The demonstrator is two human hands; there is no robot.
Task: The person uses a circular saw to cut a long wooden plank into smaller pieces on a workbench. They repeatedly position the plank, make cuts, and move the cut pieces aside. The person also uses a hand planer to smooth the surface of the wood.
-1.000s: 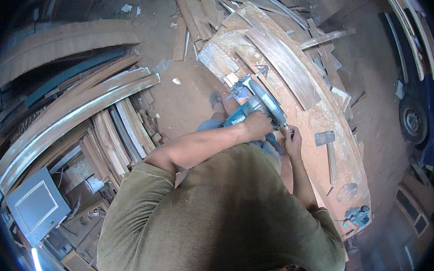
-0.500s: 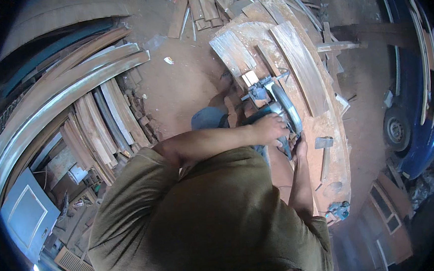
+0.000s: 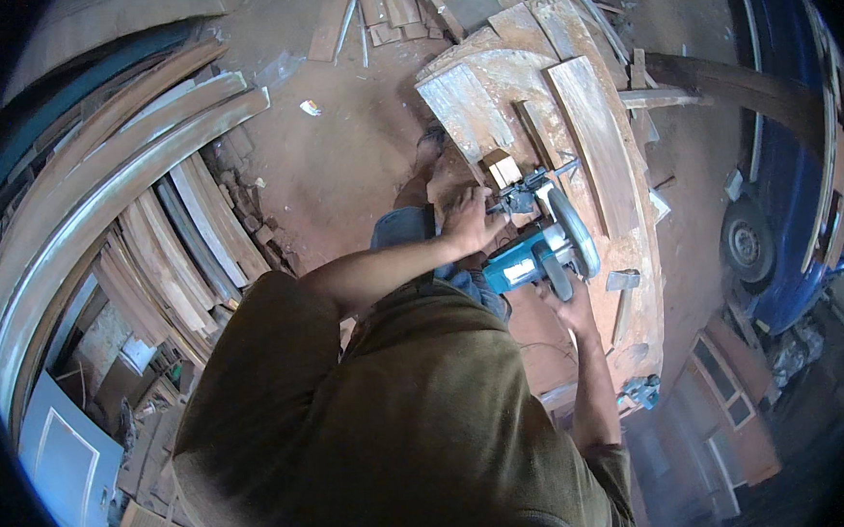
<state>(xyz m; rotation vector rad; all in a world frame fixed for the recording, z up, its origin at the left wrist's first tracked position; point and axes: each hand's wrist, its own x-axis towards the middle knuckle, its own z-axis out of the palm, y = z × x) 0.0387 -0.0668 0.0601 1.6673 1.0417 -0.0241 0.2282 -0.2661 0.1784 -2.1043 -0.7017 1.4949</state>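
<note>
A teal circular saw (image 3: 523,260) with a round grey blade guard rests on the near left edge of the wooden workbench (image 3: 574,220). My right hand (image 3: 571,305) is closed round the saw's rear handle, its fingers partly hidden. My left hand (image 3: 470,226) has its fingers bent at the saw's front end, gripping the metal fittings by the base plate. Just beyond them lies a small pale wood block (image 3: 504,170). A long plank (image 3: 594,147) is on the bench beyond the saw, with a narrow strip (image 3: 536,133) beside it.
A hammer (image 3: 622,283) lies right of the saw. Another teal power tool (image 3: 640,391) sits at the bench's near right end. A pale board (image 3: 468,108) covers the far left corner. Stacked timber (image 3: 145,164) fills the left side. Beyond the bench stands a blue vehicle (image 3: 794,270).
My left hand has moved from the top of the saw forward to its front end. The saw body is now uncovered and turned somewhat. My right hand still holds the rear. The view has shifted slightly.
</note>
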